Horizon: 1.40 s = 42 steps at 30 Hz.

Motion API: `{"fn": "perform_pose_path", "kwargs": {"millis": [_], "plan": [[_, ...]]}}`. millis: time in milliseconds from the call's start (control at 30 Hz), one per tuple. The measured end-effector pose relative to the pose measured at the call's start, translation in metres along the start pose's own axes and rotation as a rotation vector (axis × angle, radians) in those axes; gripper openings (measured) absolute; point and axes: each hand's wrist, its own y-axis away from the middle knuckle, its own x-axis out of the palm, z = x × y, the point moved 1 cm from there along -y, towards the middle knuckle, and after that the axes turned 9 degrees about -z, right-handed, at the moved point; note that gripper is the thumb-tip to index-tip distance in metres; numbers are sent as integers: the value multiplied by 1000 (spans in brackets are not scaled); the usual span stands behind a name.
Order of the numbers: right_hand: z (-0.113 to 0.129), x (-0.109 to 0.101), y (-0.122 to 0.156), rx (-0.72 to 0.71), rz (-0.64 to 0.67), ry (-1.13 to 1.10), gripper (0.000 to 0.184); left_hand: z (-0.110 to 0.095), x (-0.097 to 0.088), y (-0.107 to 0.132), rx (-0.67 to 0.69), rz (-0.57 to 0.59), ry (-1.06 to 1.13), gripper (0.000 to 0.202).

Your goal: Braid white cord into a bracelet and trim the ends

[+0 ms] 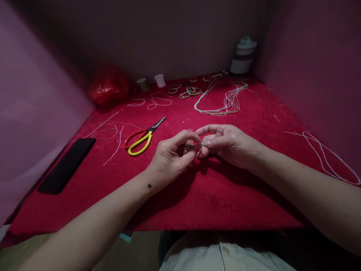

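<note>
Both hands meet over the middle of a red cloth-covered table (pixel 197 199). My left hand (pixel 169 158) pinches one end of a small braided cord bracelet (pixel 194 146) with thumb and forefinger. My right hand (pixel 225 145) pinches the other end, its fingers curled. The bracelet is mostly hidden between the fingertips; green and pale strands show. Scissors (pixel 142 137) with red and yellow handles lie shut to the left of my left hand.
A black phone (pixel 66 165) lies at the left edge. Loose white threads (pixel 111 130) and a bundle of cords (pixel 225 101) lie farther back, with finished bracelets (pixel 191 91), two small spools (pixel 160 80), a red bag (pixel 108 86) and a white container (pixel 243 56). More cord (pixel 324 154) lies right.
</note>
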Motion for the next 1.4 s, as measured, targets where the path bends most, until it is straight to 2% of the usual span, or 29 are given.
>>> {"fn": "perform_pose_path", "kwargs": {"millis": [133, 300, 1000, 1067, 1267, 1400], "plan": [[-1, 0, -1, -6, 27, 0, 32, 8, 0, 2, 134, -33, -183, 12], [-1, -1, 0, -11, 34, 5, 33, 10, 0, 3, 183, -47, -249, 12], [2, 1, 1, -70, 28, 62, 33, 4, 1, 2, 158, -30, -235, 11], [2, 1, 1, -75, 35, 71, 32, 2, 1, 2, 120, -9, -211, 11], [2, 0, 2, -90, 24, 94, 33, -4, 1, 0, -123, 35, 29, 14], [2, 1, 2, -90, 37, 108, 33, -5, 2, 0, -181, 49, 85, 13]]}}
